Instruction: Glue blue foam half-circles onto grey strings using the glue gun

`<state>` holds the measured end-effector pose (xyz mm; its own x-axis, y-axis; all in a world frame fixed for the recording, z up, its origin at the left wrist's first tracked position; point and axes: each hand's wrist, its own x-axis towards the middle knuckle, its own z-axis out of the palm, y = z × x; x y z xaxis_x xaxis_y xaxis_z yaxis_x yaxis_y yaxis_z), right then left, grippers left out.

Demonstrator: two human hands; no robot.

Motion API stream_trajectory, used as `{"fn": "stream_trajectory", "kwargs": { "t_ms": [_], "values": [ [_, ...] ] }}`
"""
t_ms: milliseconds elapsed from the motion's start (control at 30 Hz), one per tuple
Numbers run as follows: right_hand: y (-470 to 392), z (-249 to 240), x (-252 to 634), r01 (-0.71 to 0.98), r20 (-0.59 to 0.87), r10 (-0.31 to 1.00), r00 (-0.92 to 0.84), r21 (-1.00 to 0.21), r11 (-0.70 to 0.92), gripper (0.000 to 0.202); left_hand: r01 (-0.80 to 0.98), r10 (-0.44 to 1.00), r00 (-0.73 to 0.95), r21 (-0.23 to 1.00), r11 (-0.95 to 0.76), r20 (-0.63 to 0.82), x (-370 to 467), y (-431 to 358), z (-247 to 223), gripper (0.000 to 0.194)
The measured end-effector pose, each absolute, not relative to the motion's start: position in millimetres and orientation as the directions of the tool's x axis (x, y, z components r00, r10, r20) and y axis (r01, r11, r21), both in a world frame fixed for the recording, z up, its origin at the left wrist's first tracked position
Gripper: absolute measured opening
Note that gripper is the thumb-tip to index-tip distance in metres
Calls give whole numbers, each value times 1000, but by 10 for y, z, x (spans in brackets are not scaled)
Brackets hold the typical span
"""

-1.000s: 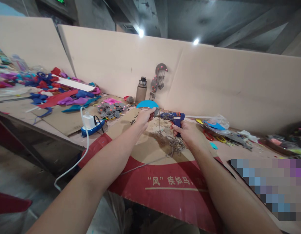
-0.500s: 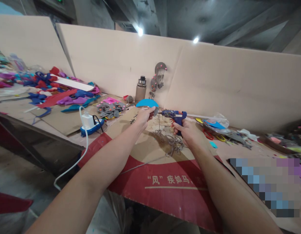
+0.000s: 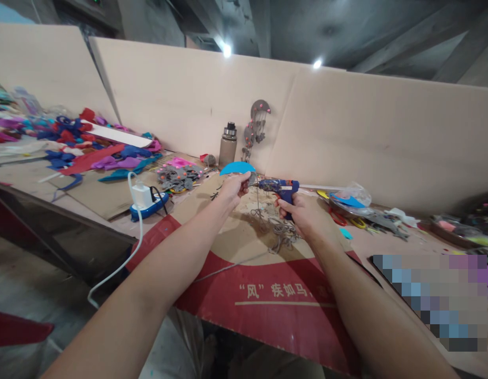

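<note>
My right hand [image 3: 293, 208] grips a blue hot glue gun [image 3: 281, 187], its nozzle pointing left. Between the fingertips of my left hand [image 3: 236, 188] is a small grey felt piece [image 3: 252, 179], mostly covered by the fingers. The nozzle tip is at the piece's right edge; whether they touch I cannot tell. Grey yarn [image 3: 257, 199] hangs down from there to a loose tangle of yarn [image 3: 285, 234] on the cardboard sheet [image 3: 236, 247]. Just behind my left hand lies a blue crescent-shaped piece [image 3: 238, 168].
A bottle [image 3: 228, 147] and a grey hanging ornament [image 3: 260, 110] stand by the back panel. Grey felt shapes with pink dots [image 3: 178, 178] and a blue power strip [image 3: 151, 206] with a white cable lie left. Scissors [image 3: 358, 223] and a blurred-out flat object [image 3: 433, 300] are at right.
The glue gun in my right hand has shifted slightly left, closer to the grey felt piece. My left hand has hardly moved.
</note>
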<state>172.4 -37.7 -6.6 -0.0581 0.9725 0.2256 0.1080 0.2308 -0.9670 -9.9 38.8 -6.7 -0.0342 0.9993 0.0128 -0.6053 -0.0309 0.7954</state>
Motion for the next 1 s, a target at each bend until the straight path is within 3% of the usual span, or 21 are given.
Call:
{"fn": "stream_trajectory", "kwargs": {
  "t_ms": [200,400,567,800,1000],
  "values": [
    [-332,-93,1757,66,263,963,-48,-962,266,29,-558,992,-82,820,-123,93,-79,334,-55,17],
    [-295,-115,1771,148,271,962,-24,-951,272,27,-537,987,-72,828,-161,145,-77,331,-80,19],
    [-281,-120,1765,78,282,959,-7,-956,281,31,-542,988,-80,826,-153,131,-81,335,-79,18],
    [-362,-57,1740,199,248,968,-38,-947,251,22,-584,995,-69,806,-100,74,-122,343,-32,15],
    [-363,-74,1742,94,261,964,-47,-960,264,30,-605,996,-69,792,-81,50,-136,352,-13,18]
  ]
}}
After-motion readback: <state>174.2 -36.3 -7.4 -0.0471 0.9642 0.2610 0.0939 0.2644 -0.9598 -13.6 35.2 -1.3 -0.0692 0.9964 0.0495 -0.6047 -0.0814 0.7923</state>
